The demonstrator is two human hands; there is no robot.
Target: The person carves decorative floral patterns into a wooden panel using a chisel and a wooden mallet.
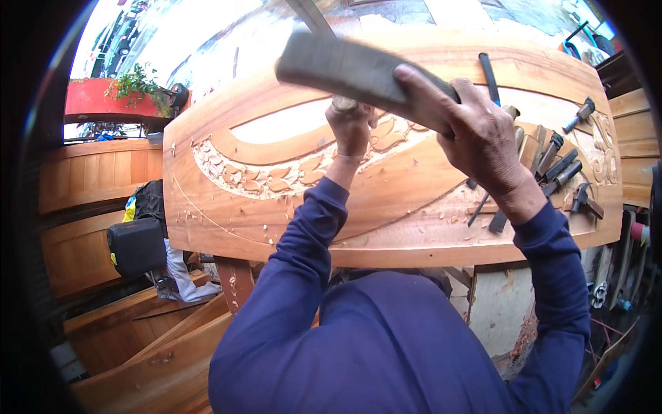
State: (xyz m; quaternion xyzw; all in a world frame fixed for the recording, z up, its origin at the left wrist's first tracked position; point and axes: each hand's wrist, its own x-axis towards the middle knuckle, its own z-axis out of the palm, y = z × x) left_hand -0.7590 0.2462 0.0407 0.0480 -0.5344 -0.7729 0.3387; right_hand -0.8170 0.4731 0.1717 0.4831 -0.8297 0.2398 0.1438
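Note:
My right hand (488, 138) is closed round the narrow end of a thick, grey-brown wooden mallet (338, 70), blurred by motion and raised over the panel. Below the mallet's head, my left hand (350, 131) is wrapped round an upright chisel (345, 103); only the round top of its handle shows, and its blade is hidden. Both hands are above a large wooden panel (255, 224) with carved leaf relief (258, 181) along a curved band. Small wood chips are scattered over the panel.
Several chisels and other hand tools (555, 165) lie on the panel's right part, with a hammer (586, 200) among them. A blue-and-black tool (488, 76) lies farther back. Left of the panel are a black case (138, 247), wooden boards (103, 172) and a red planter (103, 100).

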